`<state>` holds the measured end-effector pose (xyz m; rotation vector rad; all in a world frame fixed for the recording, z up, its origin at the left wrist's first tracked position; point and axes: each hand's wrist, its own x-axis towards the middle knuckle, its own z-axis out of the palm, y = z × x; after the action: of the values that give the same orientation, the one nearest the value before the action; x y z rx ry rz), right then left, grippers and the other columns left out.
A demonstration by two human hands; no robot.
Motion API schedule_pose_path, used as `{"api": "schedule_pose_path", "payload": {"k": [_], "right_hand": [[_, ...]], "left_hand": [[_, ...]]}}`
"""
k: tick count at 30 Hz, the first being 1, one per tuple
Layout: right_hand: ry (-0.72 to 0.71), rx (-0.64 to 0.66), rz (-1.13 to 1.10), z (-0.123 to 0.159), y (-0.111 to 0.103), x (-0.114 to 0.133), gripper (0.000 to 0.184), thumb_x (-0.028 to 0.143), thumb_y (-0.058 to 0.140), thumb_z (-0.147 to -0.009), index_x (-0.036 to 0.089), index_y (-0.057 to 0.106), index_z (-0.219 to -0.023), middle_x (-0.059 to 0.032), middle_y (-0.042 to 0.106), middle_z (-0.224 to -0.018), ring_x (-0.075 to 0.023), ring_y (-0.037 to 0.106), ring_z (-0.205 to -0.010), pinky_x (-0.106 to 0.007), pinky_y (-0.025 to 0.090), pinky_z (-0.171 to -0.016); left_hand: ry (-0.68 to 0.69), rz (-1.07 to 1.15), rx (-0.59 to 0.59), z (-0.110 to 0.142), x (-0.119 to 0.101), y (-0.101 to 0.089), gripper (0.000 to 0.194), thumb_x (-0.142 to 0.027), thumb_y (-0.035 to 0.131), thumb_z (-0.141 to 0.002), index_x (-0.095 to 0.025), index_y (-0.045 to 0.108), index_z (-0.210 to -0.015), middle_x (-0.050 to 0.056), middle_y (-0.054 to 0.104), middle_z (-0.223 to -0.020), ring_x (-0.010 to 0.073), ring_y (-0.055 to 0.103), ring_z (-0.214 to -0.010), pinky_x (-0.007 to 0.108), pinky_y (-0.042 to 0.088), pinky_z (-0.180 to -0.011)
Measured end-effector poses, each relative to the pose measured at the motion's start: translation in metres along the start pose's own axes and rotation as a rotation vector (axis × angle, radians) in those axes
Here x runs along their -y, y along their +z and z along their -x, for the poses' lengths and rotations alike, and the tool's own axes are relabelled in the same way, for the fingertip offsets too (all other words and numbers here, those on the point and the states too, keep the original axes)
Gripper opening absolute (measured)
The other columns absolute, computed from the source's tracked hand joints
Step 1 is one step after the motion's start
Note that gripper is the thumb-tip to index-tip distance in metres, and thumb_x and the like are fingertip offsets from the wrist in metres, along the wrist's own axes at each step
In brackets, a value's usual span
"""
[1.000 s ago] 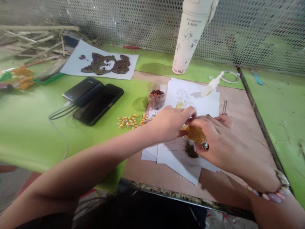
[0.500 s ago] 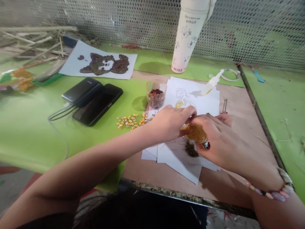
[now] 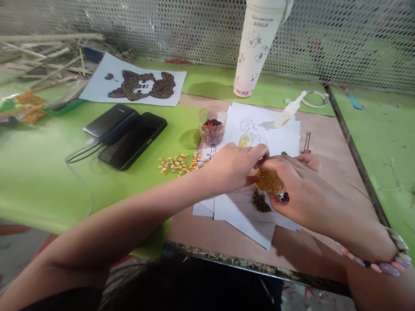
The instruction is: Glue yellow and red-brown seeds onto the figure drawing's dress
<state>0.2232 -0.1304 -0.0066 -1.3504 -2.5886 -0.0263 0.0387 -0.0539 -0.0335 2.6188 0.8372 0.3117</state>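
Observation:
My right hand (image 3: 308, 190), with a beaded bracelet at the wrist, is wrapped round a tilted clear cup (image 3: 270, 180) of yellow grains. My left hand (image 3: 238, 166) is closed against the cup's left side; its fingertips are hidden, so what they pinch cannot be seen. Below both hands lie sheets of white paper (image 3: 241, 222) with a line drawing of a figure (image 3: 249, 129), partly coloured yellow. A small heap of dark green seeds (image 3: 260, 201) rests on the paper under the cup. Some dark red beans (image 3: 284, 197) show beneath my right hand.
A plastic cup of red beans (image 3: 212, 127) stands beside loose corn kernels (image 3: 177, 164). Behind are a glue bottle (image 3: 290, 111), a white tumbler (image 3: 257, 47) and a seed picture (image 3: 142, 86). Leftward lie a power bank (image 3: 112, 123), a phone (image 3: 132, 140) and dry stalks (image 3: 48, 56).
My right hand and the cup have shifted very slightly to the right. My left hand stays nearly in place, still against the cup.

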Motion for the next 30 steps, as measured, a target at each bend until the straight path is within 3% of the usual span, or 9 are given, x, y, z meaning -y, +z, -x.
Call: {"api": "schedule_pose_path", "payload": {"k": [8, 15, 21, 30], "right_hand": [[0.020, 0.025, -0.026, 0.002, 0.000, -0.001, 0.041, 0.007, 0.053, -0.074, 0.019, 0.052, -0.113, -0.0074, 0.071, -0.106, -0.0268, 0.066, -0.096, -0.045, 0.038, -0.089], [0.022, 0.028, -0.003, 0.000, -0.002, 0.000, 0.042, 0.006, 0.051, -0.073, 0.019, 0.054, -0.113, -0.0068, 0.071, -0.105, -0.0257, 0.067, -0.095, -0.044, 0.039, -0.089], [0.004, 0.012, 0.037, -0.002, -0.005, 0.002, 0.042, 0.006, 0.052, -0.071, 0.019, 0.055, -0.111, -0.0066, 0.072, -0.101, -0.0256, 0.067, -0.090, -0.042, 0.042, -0.084], [0.001, 0.027, 0.017, 0.000, -0.004, 0.000, 0.040, 0.007, 0.051, -0.074, 0.020, 0.055, -0.112, -0.0042, 0.069, -0.094, -0.0239, 0.064, -0.083, -0.042, 0.038, -0.086]], "left_hand": [[-0.006, 0.094, -0.010, 0.002, 0.001, -0.004, 0.041, -0.027, 0.072, -0.084, -0.019, 0.046, -0.114, 0.002, 0.074, -0.099, 0.0190, 0.069, -0.083, 0.031, 0.041, -0.070], [-0.026, 0.118, -0.069, 0.006, 0.004, -0.014, 0.033, -0.018, 0.061, -0.086, -0.019, 0.047, -0.116, 0.001, 0.073, -0.107, 0.0174, 0.067, -0.085, 0.031, 0.042, -0.072], [-0.048, 0.134, -0.130, 0.006, 0.007, -0.013, 0.030, -0.019, 0.058, -0.086, -0.020, 0.048, -0.115, 0.000, 0.073, -0.103, 0.0170, 0.067, -0.083, 0.032, 0.043, -0.074], [-0.072, 0.140, -0.123, 0.005, 0.008, -0.012, 0.030, -0.019, 0.058, -0.087, -0.019, 0.049, -0.116, -0.001, 0.073, -0.101, 0.0162, 0.066, -0.081, 0.033, 0.041, -0.074]]}}
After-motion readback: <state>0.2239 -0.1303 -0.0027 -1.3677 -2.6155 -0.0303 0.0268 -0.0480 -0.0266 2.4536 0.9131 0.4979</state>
